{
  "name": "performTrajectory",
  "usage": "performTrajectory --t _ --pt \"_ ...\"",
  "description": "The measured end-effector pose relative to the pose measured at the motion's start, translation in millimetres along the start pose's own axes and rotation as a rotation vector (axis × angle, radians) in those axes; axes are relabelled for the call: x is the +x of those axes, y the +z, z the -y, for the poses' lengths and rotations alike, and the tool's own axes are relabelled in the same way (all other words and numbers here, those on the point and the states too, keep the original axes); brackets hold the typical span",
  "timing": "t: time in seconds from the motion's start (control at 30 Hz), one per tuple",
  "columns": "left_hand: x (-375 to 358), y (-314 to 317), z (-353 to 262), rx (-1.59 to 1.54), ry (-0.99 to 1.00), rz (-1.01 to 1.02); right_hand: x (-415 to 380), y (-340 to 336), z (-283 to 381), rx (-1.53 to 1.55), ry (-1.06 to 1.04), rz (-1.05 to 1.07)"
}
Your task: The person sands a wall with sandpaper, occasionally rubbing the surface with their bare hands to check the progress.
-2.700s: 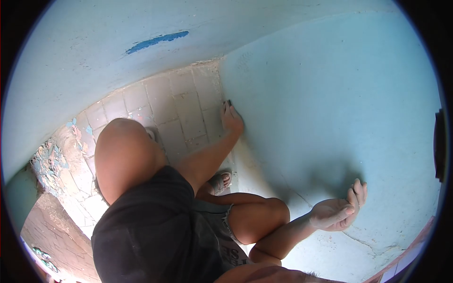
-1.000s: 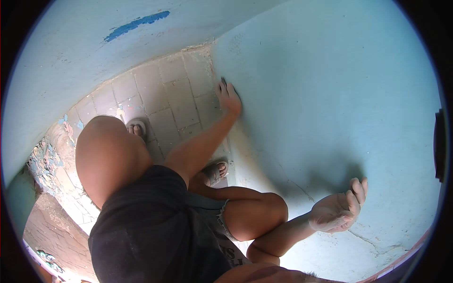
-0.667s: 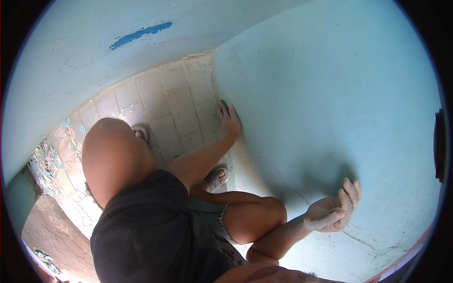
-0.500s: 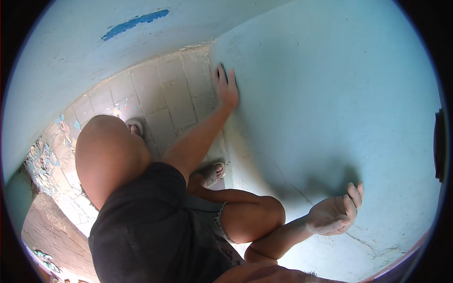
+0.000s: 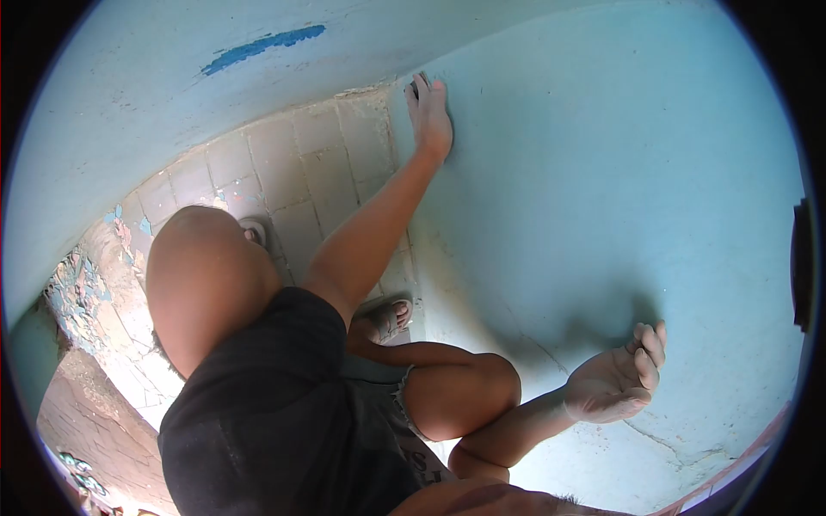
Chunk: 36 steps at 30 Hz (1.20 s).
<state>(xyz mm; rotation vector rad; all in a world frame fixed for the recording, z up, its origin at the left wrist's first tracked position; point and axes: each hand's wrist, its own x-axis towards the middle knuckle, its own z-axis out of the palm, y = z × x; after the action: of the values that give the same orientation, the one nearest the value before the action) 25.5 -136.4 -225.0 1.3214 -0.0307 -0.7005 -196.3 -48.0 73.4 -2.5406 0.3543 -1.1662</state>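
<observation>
My left hand (image 5: 432, 118) is stretched out low against the light-blue wall (image 5: 559, 172), close to the corner. Its fingers press a dark, thin piece like sandpaper (image 5: 416, 87) to the surface; only a dark edge shows between them, most of it hidden. Whitish dust covers the fingers. My right hand (image 5: 613, 378) hangs in front of the same wall, palm turned up and fingers loosely bent apart. Nothing lies in this palm, which is pale with dust too. The right forearm passes beside my bent knee (image 5: 469, 391).
Another blue wall (image 5: 155, 95) with a dark-blue paint streak (image 5: 262, 49) meets this one at the corner. Below runs a tiled floor (image 5: 292, 163), where my sandalled foot (image 5: 391, 316) stands. Peeled paint flakes (image 5: 82, 284) lie at left. A dark object (image 5: 801, 265) sits at the right edge.
My left hand has slid along the wall toward the corner, taking the dark piece with it. The right hand has barely shifted. The view has moved slightly.
</observation>
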Motion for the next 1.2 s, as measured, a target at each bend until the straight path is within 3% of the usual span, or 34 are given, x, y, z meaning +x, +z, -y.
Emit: performTrajectory --t 0.07,0.17,0.27,0.3,0.37,0.4,0.47,0.53,0.57,0.63,0.77,0.83,0.9,0.97,1.0,1.07,1.13,1.17,1.2 --pt "-19 8 2 0.122 0.143 -0.016 0 0 2 -0.041 -0.011 0.005" --pt "-121 21 -10 0.26 0.386 0.003 11 9 -6 -0.132 -0.041 0.041" --pt "-107 19 -33 0.243 0.511 0.065 17 15 -9 -0.141 -0.037 0.089" --pt "-84 16 -28 0.245 0.502 0.069 18 17 -10 -0.087 -0.059 0.085" --pt "-31 5 -21 0.152 0.276 0.044 16 19 -8 -0.024 -0.032 0.049" --pt "-30 5 -19 0.153 0.282 0.039 16 20 -7 0.04 -0.012 0.003" --pt "-23 14 -21 0.031 -0.139 -0.072 14 16 -6 0.0 -0.005 0.019" --pt "-77 33 -48 0.199 0.052 -0.005 17 17 -11 -0.048 0.013 0.032" --pt "-85 33 -58 0.207 0.044 0.0 18 18 -11 -0.087 0.002 0.042" --pt "-98 31 -69 0.218 0.293 0.076 18 21 -8 -0.128 0.005 0.056" --pt "-19 14 -36 0.201 0.196 0.044 13 16 -4 -0.042 0.027 -0.021" --pt "-15 11 -40 0.054 -0.147 -0.031 10 9 -1 -0.023 0.041 0.005" --pt "-68 32 -54 0.236 0.118 0.029 7 8 -1 0.005 0.061 -0.012" --pt "-120 24 -99 0.28 0.539 0.178 8 9 -4 -0.018 0.061 0.0" --pt "-118 21 -94 0.28 0.527 0.194 6 8 -2 -0.043 0.062 0.008" --pt "-81 19 -78 0.242 0.716 0.202 4 5 2 -0.091 0.049 0.022" --pt "-35 17 -51 0.114 0.39 0.101 1 3 5 -0.145 0.03 0.006" --pt "-36 16 -38 0.113 0.391 0.105 -3 0 10 -0.149 0.029 0.004" --pt "-34 12 -39 0.076 0.236 0.054 -5 -1 13 -0.127 0.045 -0.019"
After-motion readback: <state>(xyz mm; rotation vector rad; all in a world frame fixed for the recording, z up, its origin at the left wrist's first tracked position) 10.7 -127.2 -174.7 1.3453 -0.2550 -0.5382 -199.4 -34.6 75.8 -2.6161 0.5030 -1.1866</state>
